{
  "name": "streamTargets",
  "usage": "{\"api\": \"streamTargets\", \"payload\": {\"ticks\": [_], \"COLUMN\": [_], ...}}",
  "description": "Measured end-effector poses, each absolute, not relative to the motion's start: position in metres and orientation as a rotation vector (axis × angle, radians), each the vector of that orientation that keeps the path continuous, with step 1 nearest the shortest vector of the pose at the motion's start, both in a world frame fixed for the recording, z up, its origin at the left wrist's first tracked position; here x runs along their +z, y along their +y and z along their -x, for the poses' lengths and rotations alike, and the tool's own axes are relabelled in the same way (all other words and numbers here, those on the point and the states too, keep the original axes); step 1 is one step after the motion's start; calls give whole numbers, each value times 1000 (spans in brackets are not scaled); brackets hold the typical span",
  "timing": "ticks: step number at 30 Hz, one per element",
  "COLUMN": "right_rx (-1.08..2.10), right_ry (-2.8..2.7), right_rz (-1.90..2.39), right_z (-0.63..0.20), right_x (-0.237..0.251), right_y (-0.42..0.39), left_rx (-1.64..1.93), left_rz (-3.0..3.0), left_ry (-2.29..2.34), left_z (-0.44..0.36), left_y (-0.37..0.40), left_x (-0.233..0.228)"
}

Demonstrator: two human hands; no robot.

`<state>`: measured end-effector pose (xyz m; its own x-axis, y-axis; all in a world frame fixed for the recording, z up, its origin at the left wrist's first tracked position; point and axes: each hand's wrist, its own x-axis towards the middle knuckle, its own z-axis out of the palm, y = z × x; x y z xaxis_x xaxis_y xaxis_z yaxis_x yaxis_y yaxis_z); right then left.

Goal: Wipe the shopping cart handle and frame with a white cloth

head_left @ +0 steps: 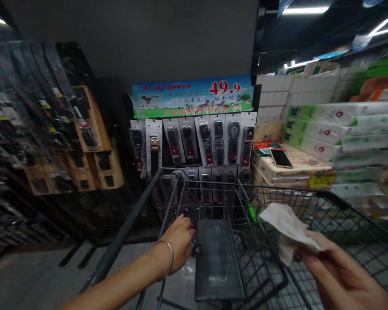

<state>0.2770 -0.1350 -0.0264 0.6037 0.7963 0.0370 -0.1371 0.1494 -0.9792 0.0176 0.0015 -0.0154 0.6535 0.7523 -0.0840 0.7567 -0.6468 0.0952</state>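
The left hand (178,241) curls closed on the shopping cart (330,196) frame; the right hand (339,275) pinches a crumpled white tissue (289,226).

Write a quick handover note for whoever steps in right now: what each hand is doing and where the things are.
Left hand: gripping the dark wire shopping cart at its near end, silver bangle on the wrist.
Right hand: holding a crumpled white cloth over the basket.
The cart faces a rack of packaged belts; a smartphone lies on stacked tissue packs at right.
Wiping progress cannot be told.
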Motion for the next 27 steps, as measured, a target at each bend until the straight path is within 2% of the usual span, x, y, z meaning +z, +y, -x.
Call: {"api": "streamTargets", "payload": {"ticks": [5,10,21,24,27], "right_rx": [1192,1395,1544,1461,1245], "right_ry": [-331,-370,-222,-359,-785], "right_rz": [1027,710,372,468,687], "right_z": [-271,-245,-185,-183,-184], "right_x": [-55,-61,-68,-83,-101], "right_y": [-110,-98,-85,-91,-103], "left_rx": [213,382,566,568,557], "left_rz": [-2365,-2026,-1231,-1069,-1036], "left_ry": [1226,1143,1003,1015,1129], "left_z": [-35,-62,-77,-77,-76], "left_y": [-14,-32,-37,-36,-35], "left_x": [-9,-2,2,4,4]}}
